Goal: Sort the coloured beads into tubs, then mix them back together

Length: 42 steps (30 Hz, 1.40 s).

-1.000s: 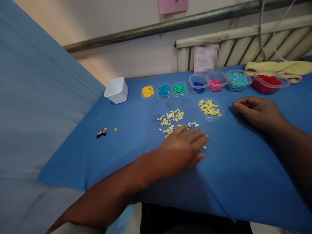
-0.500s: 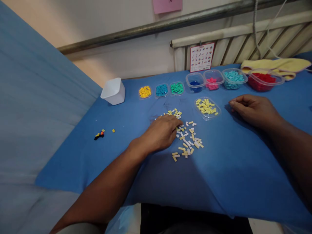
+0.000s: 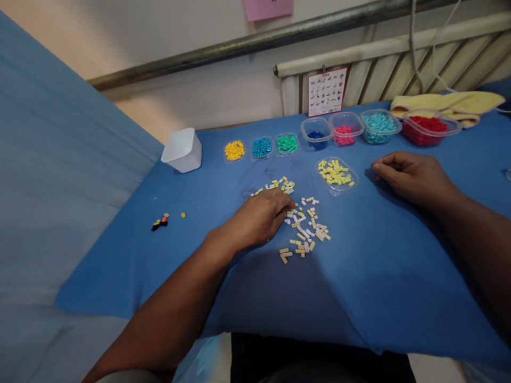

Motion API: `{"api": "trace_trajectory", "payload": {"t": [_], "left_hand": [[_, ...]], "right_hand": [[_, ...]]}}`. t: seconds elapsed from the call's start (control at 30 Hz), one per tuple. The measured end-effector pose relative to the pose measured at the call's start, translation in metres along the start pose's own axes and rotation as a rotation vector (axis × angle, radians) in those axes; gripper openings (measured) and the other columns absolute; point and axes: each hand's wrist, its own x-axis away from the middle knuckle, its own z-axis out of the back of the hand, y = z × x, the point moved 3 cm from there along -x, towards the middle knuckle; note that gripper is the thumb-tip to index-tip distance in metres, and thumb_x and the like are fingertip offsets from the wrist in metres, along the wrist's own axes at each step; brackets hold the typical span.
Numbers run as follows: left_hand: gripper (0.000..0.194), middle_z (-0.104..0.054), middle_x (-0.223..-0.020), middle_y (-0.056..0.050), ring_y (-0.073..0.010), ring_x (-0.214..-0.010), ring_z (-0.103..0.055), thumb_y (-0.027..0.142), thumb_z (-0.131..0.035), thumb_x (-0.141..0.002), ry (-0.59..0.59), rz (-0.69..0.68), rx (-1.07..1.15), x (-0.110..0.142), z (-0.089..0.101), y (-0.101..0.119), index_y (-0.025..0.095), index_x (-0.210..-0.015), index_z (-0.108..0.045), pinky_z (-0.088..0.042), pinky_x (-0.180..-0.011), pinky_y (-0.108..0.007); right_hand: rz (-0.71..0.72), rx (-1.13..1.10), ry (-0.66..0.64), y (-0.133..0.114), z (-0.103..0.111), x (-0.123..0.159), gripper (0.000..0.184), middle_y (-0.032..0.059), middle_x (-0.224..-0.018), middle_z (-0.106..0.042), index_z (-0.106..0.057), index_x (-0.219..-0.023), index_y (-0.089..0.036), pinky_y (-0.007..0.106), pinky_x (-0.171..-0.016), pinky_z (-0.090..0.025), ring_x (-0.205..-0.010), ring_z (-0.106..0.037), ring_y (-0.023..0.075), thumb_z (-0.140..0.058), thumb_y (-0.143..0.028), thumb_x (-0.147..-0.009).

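Now that the left hand (image 3: 261, 215) has shifted left, the loose bricks (image 3: 305, 233) to its right on the tabletop (image 3: 383, 266) lie exposed, within reach; whether its curled fingers (image 3: 285, 202), or those of the right hand (image 3: 413, 177), grip anything, I cannot tell.

Along the blue-covered table's (image 3: 383, 287) far edge stand a white tub (image 3: 182, 154), near the left corner, and a row of brick containers (image 3: 346, 118). Pale yellow and white bricks (image 3: 305, 233) lie scattered mid-table; a dark cluster (image 3: 160, 224) lies nearer the left edge.
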Motion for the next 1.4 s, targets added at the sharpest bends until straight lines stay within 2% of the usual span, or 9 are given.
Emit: {"api": "trace_trajectory", "payload": {"t": [0.13,0.3,0.53,0.67,0.8,0.93,1.13,1.3,1.4], "left_hand": [[0.022,-0.073,-0.113,-0.009,-0.0218,-0.108,-0.070,0.019,-0.054,-0.113,0.048,-0.080,0.041,-0.005,-0.002,0.007,0.020,-0.122,-0.074,-0.056,-0.098,-0.036],[0.034,-0.067,-0.105,-0.009,-0.0217,-0.099,-0.067,0.021,-0.044,-0.116,-0.091,-0.082,-0.049,-0.017,-0.007,0.025,0.019,-0.115,-0.077,-0.053,-0.088,-0.034],[0.032,-0.072,-0.111,-0.010,-0.0244,-0.107,-0.070,0.017,-0.048,-0.111,-0.227,-0.059,-0.049,-0.025,-0.003,0.025,0.020,-0.119,-0.079,-0.053,-0.096,-0.036],[0.028,-0.077,-0.117,-0.008,-0.0226,-0.108,-0.071,0.014,-0.053,-0.107,-0.235,-0.042,0.032,-0.025,0.005,0.021,0.021,-0.118,-0.079,-0.053,-0.099,-0.034],[0.024,-0.075,-0.113,-0.008,-0.0225,-0.103,-0.070,0.014,-0.055,-0.104,-0.251,-0.013,-0.011,-0.023,0.011,0.015,0.020,-0.112,-0.078,-0.053,-0.095,-0.034],[0.031,-0.073,-0.114,-0.009,-0.0234,-0.105,-0.070,0.013,-0.052,-0.104,-0.278,-0.019,-0.066,-0.024,0.010,0.014,0.021,-0.116,-0.079,-0.053,-0.094,-0.034],[0.028,-0.074,-0.112,-0.009,-0.0243,-0.106,-0.070,0.012,-0.055,-0.102,-0.268,0.025,-0.116,-0.028,0.008,0.013,0.019,-0.113,-0.079,-0.052,-0.093,-0.035],[0.015,-0.075,-0.111,-0.008,-0.0250,-0.105,-0.070,0.021,-0.064,-0.104,-0.249,0.057,-0.088,-0.028,0.006,0.007,0.020,-0.110,-0.078,-0.052,-0.094,-0.037],[0.011,-0.076,-0.107,-0.007,-0.0237,-0.099,-0.069,0.025,-0.067,-0.104,-0.214,0.083,-0.059,-0.027,0.008,0.005,0.020,-0.106,-0.076,-0.051,-0.088,-0.036]], "right_hand": [[0.012,-0.012,-0.004,0.004,-0.003,-0.004,0.031,0.0064,-0.084,-0.082,-0.083,-0.096,-0.022,0.039,-0.080,-0.054,-0.078,-0.073,0.0253,-0.072,-0.049,-0.088],[-0.014,-0.002,-0.014,-0.001,-0.003,-0.002,0.030,0.0078,-0.089,-0.083,-0.082,-0.097,-0.021,0.039,-0.079,-0.054,-0.081,-0.074,0.0256,-0.071,-0.047,-0.090],[0.006,0.027,-0.012,-0.008,-0.001,0.000,0.029,0.0085,-0.088,-0.083,-0.083,-0.099,-0.019,0.036,-0.078,-0.053,-0.080,-0.072,0.0235,-0.070,-0.044,-0.092],[0.008,0.033,-0.015,-0.006,-0.001,0.000,0.027,0.0085,-0.090,-0.083,-0.083,-0.101,-0.019,0.035,-0.079,-0.053,-0.081,-0.072,0.0229,-0.070,-0.041,-0.094],[-0.009,0.002,-0.027,-0.006,-0.001,-0.001,0.026,0.0078,-0.089,-0.083,-0.083,-0.101,-0.019,0.035,-0.078,-0.052,-0.080,-0.072,0.0220,-0.071,-0.041,-0.095],[0.017,0.027,-0.029,-0.005,-0.001,-0.002,0.027,0.0076,-0.089,-0.083,-0.084,-0.101,-0.018,0.036,-0.080,-0.052,-0.082,-0.073,0.0224,-0.071,-0.041,-0.094],[0.022,-0.007,-0.030,-0.003,-0.002,-0.003,0.028,0.0078,-0.090,-0.084,-0.083,-0.100,-0.020,0.037,-0.081,-0.053,-0.083,-0.075,0.0240,-0.070,-0.043,-0.093],[0.013,-0.024,-0.031,-0.001,-0.003,-0.004,0.029,0.0070,-0.088,-0.083,-0.082,-0.098,-0.021,0.038,-0.079,-0.053,-0.081,-0.074,0.0249,-0.070,-0.046,-0.091],[0.019,-0.004,-0.026,0.000,-0.003,-0.006,0.028,0.0062,-0.087,-0.083,-0.082,-0.096,-0.022,0.039,-0.080,-0.054,-0.081,-0.075,0.0254,-0.070,-0.047,-0.090]]}}
